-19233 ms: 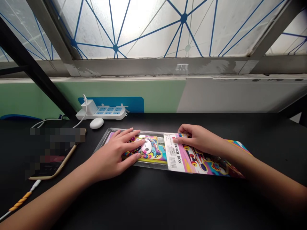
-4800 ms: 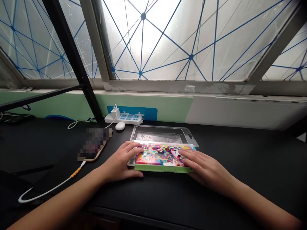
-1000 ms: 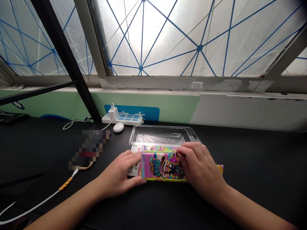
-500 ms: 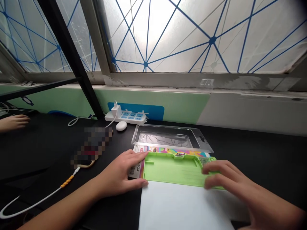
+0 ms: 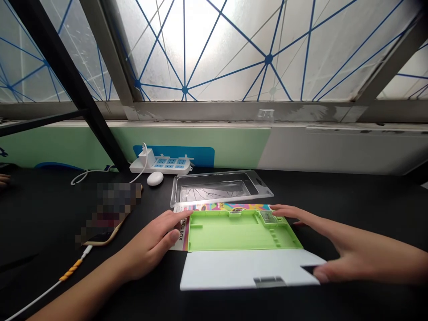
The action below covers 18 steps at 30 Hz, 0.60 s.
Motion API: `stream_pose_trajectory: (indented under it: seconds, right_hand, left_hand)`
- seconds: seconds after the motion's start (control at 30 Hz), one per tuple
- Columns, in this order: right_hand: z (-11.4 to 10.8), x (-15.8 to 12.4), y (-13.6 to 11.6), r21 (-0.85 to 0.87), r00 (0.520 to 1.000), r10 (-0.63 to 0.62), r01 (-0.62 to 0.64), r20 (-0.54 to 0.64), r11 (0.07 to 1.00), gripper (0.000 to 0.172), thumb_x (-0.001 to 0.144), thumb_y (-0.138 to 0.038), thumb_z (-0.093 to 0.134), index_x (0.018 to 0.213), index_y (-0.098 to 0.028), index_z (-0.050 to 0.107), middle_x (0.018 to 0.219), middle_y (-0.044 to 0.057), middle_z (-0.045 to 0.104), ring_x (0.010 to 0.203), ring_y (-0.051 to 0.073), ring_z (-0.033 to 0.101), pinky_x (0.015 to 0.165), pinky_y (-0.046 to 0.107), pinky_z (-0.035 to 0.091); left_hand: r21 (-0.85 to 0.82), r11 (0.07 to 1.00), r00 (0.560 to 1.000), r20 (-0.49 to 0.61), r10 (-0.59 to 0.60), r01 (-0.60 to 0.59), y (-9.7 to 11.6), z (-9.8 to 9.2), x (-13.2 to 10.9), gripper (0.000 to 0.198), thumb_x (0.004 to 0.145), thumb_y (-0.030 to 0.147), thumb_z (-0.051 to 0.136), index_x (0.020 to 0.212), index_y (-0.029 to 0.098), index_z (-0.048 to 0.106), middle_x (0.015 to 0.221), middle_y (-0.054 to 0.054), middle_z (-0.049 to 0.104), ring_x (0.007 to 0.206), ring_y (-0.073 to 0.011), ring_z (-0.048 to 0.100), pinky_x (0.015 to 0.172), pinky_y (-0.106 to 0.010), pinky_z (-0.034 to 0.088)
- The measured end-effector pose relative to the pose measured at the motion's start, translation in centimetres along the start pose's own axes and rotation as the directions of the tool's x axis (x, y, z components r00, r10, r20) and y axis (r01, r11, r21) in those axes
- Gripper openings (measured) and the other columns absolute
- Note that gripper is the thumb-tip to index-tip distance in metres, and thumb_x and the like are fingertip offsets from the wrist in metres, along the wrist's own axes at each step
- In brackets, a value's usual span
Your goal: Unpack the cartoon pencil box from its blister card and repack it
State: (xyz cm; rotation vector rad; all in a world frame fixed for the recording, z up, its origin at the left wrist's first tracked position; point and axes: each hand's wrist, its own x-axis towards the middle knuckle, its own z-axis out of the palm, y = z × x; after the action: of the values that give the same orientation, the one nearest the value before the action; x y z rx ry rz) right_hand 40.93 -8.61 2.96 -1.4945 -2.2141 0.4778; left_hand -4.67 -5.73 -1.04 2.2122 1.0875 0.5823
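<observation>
A pencil box with a light green tray (image 5: 234, 232) lies opened in front of me, its white lid (image 5: 227, 269) folded out toward me with a grey catch on the near edge. Under the tray, a colourful printed card (image 5: 180, 243) reading "BOX" sticks out at the left and back. My left hand (image 5: 155, 243) rests at the left side, index fingertip on the tray's far left corner. Spread wide, my right hand (image 5: 329, 240) has its fingers by the far right corner and its thumb at the lid's right corner.
A clear plastic blister shell (image 5: 220, 187) lies behind the box. Further back stand a white power strip (image 5: 162, 166) and a white rounded case (image 5: 155, 179). A pixelated item (image 5: 110, 214) with a white cable (image 5: 40, 296) is at the left. Another person's fingers (image 5: 4, 180) show at the left edge.
The white lid has come down lower and its grey catch now shows. My right hand has shifted from the tray's right end to spread around its corners. The view has swung right.
</observation>
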Motion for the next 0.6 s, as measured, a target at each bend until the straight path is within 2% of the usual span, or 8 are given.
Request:
stream_pose_trajectory:
  seconds: [0.07,0.1,0.13,0.2,0.3,0.4,0.5,0.6]
  right_hand:
    - [-0.2,0.6,-0.1,0.099,0.969,0.024,-0.050,0.246,0.994,0.072,0.084,-0.053,0.078,0.150,-0.043,0.053,0.146,0.006,0.065,0.127,0.034,0.066,0.098,0.038,0.061]
    - [-0.2,0.9,-0.1,0.140,0.949,0.030,-0.078,0.315,0.987,0.068,0.090,-0.049,0.072,0.153,-0.044,0.048,0.150,0.004,0.062,0.131,0.033,0.063,0.101,0.042,0.059]
    - [0.0,1.2,0.0,0.162,0.948,0.038,-0.093,0.316,0.982,0.065,0.092,-0.048,0.071,0.153,-0.043,0.048,0.151,0.004,0.061,0.133,0.033,0.061,0.103,0.044,0.058]
    - [0.6,1.4,0.2,0.145,0.963,0.035,-0.076,0.268,0.986,0.072,0.087,-0.047,0.076,0.153,-0.040,0.048,0.151,0.005,0.061,0.133,0.036,0.061,0.104,0.048,0.057]
    - [1.8,1.5,0.2,0.040,0.982,0.020,-0.027,0.185,0.999,0.091,0.073,-0.048,0.088,0.153,-0.036,0.048,0.150,0.009,0.061,0.130,0.039,0.062,0.103,0.052,0.057]
    - [2.6,1.6,-0.3,0.010,0.990,-0.020,0.019,0.140,1.000,0.086,0.071,-0.046,0.088,0.148,-0.032,0.054,0.146,0.011,0.063,0.129,0.038,0.063,0.106,0.051,0.055]
    - [2.6,1.9,-0.8,0.059,0.995,-0.069,0.065,0.076,0.996,0.079,0.073,-0.043,0.087,0.144,-0.029,0.057,0.144,0.011,0.064,0.131,0.037,0.061,0.110,0.051,0.052]
    - [2.1,2.7,-1.0,0.176,0.998,-0.054,0.055,-0.012,0.983,0.079,0.072,-0.042,0.089,0.144,-0.031,0.056,0.145,0.009,0.063,0.133,0.036,0.060,0.110,0.048,0.053]
  left_hand:
    - [-0.038,0.999,1.000,-0.013,-0.008,0.007,-0.1,0.0,-0.1,0.067,0.104,0.067,0.027,0.154,0.028,0.049,0.140,-0.011,0.064,0.119,-0.0310,0.064,0.105,-0.044,0.051]
    - [-0.056,0.998,1.000,-0.015,-0.003,0.003,-0.2,0.0,-0.2,0.070,0.103,0.070,0.027,0.155,0.028,0.047,0.146,-0.012,0.060,0.125,-0.0328,0.061,0.107,-0.046,0.049]
    - [-0.070,0.998,1.000,-0.016,0.004,-0.005,-0.4,0.1,-0.2,0.072,0.102,0.072,0.028,0.157,0.028,0.044,0.153,-0.013,0.055,0.131,-0.0343,0.058,0.110,-0.048,0.047]
    - [-0.076,0.997,1.000,-0.016,0.022,-0.024,-0.6,0.3,-0.2,0.076,0.100,0.074,0.035,0.160,0.028,0.036,0.159,-0.014,0.048,0.136,-0.0358,0.055,0.114,-0.050,0.044]
    - [0.007,1.000,0.999,-0.040,0.014,-0.014,-0.8,1.0,-0.3,0.084,0.093,0.069,0.059,0.162,0.031,0.029,0.152,-0.014,0.054,0.129,-0.0345,0.060,0.108,-0.048,0.049]
    - [0.129,0.991,0.996,-0.072,0.047,-0.037,-0.7,1.6,-0.5,0.092,0.085,0.052,0.078,0.160,0.036,0.028,0.140,-0.011,0.061,0.118,-0.0314,0.065,0.098,-0.041,0.056]
    - [0.220,0.965,0.978,-0.117,0.173,-0.144,-0.1,1.8,-0.8,0.090,0.087,0.038,0.079,0.159,0.037,0.026,0.143,-0.010,0.058,0.126,-0.0319,0.060,0.104,-0.043,0.052]
    - [0.282,0.943,0.941,-0.232,0.247,-0.178,0.9,1.4,-0.4,0.080,0.093,0.034,0.071,0.158,0.034,0.025,0.150,-0.012,0.052,0.139,-0.0327,0.048,0.116,-0.049,0.042]
